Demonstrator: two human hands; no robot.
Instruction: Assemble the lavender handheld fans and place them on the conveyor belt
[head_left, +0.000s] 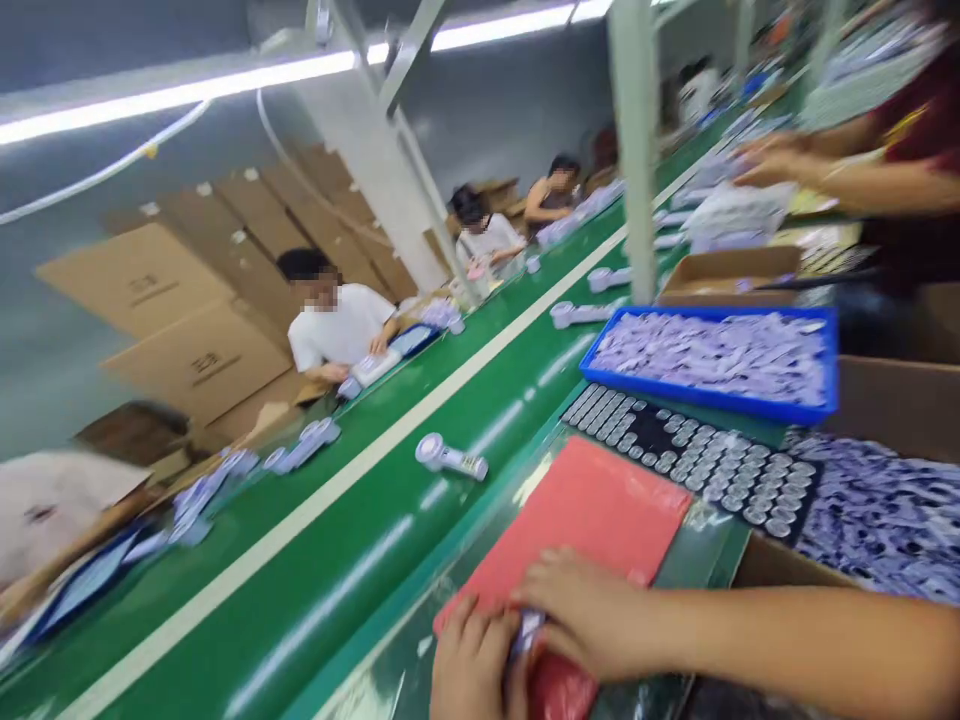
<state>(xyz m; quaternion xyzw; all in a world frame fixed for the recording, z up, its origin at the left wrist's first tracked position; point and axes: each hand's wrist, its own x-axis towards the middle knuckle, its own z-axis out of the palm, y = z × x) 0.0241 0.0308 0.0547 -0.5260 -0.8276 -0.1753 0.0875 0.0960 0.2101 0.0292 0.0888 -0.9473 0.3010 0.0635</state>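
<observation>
My left hand (474, 665) and my right hand (581, 610) meet at the bottom of the view, above a red mat (585, 500). Between them is a small lavender plastic part (528, 630), mostly hidden by my fingers. The fingers of both hands are curled round it and press it against the mat. Beyond the mat lies a black sheet (652, 438) bearing rows of round clear discs, with a gap among them. A lavender piece with a round head and a handle (451, 457) rests on the green conveyor belt (360, 540).
Behind the disc sheet stands a blue tray (709, 405) full of lavender parts. More parts fill a box (885, 510) at right. A cardboard box (731, 275) and a post (634, 150) stand further back. Co-workers sit across the belt; another person's hands (776, 160) are upper right.
</observation>
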